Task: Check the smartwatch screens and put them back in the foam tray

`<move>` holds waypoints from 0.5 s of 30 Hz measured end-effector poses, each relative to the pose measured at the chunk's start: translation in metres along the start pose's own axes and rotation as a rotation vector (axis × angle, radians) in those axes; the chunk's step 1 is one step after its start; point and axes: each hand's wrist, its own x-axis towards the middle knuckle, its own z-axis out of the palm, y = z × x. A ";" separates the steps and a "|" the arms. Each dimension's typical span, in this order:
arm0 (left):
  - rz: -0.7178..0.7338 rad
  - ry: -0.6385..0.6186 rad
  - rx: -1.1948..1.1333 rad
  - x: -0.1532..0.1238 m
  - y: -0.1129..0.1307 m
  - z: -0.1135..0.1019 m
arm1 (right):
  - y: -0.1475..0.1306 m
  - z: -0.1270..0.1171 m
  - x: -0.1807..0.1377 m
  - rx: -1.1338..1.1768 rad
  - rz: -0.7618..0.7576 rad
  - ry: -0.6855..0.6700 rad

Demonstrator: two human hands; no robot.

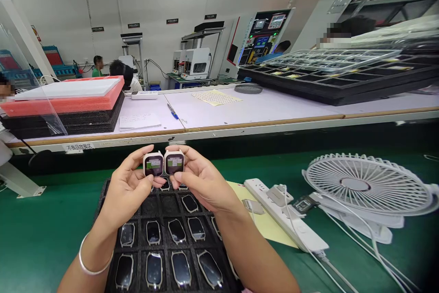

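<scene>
My left hand (128,185) pinches a small square watch body (153,164) with a lit screen showing a green band. My right hand (200,181) holds a second, matching watch body (174,162) side by side with the first, the two touching above the green mat. Below my hands lies a black foam tray (104,192) whose pockets hold several dark-screened watch bodies (176,230). A silver bangle sits on my left wrist.
A white power strip (284,217) with plugged chargers and a tilted white desk fan (368,185) stand at the right on the mat. A yellow sheet (265,224) lies under the strip. A raised shelf (240,121) carries stacked trays, paper and a pen. People work in the background.
</scene>
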 end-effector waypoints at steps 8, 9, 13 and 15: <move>-0.026 -0.008 -0.010 -0.001 -0.001 0.000 | 0.003 0.001 0.001 -0.008 -0.004 0.058; -0.038 -0.003 -0.009 0.000 -0.001 0.001 | 0.003 0.001 0.002 -0.016 -0.003 0.063; -0.058 0.014 -0.021 0.000 -0.001 0.001 | 0.004 0.001 0.002 -0.036 -0.008 0.066; -0.052 0.008 -0.034 0.001 -0.002 0.001 | 0.004 0.001 0.002 -0.034 -0.011 0.063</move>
